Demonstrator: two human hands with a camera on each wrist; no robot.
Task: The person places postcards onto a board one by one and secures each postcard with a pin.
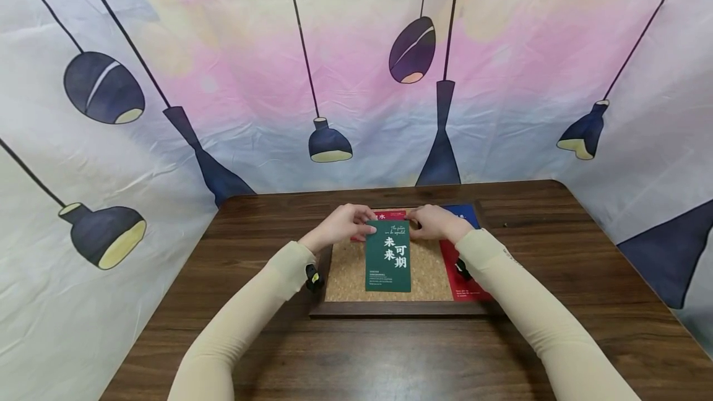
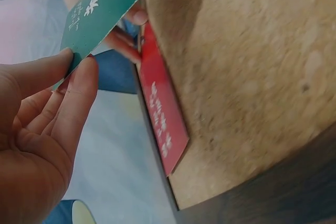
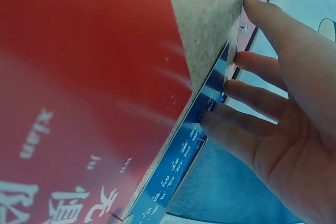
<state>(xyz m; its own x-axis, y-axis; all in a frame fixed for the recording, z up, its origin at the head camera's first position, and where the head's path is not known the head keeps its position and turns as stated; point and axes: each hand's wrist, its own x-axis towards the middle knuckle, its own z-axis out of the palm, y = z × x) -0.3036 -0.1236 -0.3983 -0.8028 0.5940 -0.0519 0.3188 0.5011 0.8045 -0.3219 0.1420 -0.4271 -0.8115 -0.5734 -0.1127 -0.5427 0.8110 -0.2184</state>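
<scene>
My left hand pinches a green card with white lettering by its upper left corner, thumb in front and fingers behind. The card stands over a wood-framed cork board. A red card lies along the board's far edge, partly behind the green one. My right hand is at the board's far side, near the green card's upper right corner. In the right wrist view its spread fingers reach over the edges of a blue card and the far red card, gripping neither.
A larger red card with white lettering covers the board's right side, partly under my right forearm. The board rests on a dark wooden table. Behind the table hangs a cloth backdrop printed with lamps.
</scene>
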